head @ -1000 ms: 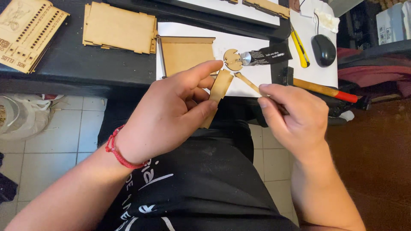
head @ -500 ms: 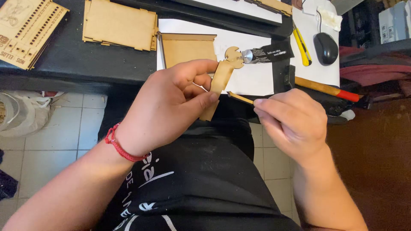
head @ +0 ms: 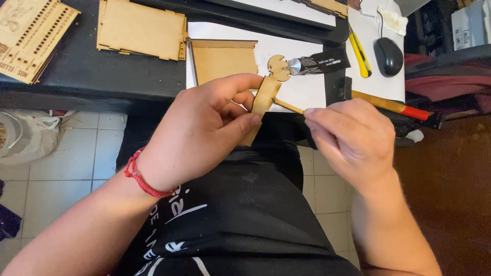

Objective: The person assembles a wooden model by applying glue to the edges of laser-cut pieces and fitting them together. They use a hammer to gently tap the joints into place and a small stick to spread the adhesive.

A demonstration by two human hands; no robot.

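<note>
— What do we have in hand?

— A wood strip (head: 264, 99), upright over our lap, just below the desk edge (head: 92, 97). Our left hand (head: 204, 133) pinches it between thumb and fingers.

— And our right hand (head: 348, 140)?

— It grips a thin stick (head: 288, 106) at its fingertips; the stick's far end touches the strip's side.

— What lies beyond?

— On the white sheet (head: 307, 92), a wooden disc (head: 279, 66) sits against the nozzle of a black tube (head: 319, 64), with a brown panel (head: 222, 60) beside it. Further right we see a yellow knife (head: 359, 51), a mouse (head: 388, 55) and a hammer (head: 391, 106). Cut wooden boards (head: 140, 28) lie to the left.
</note>
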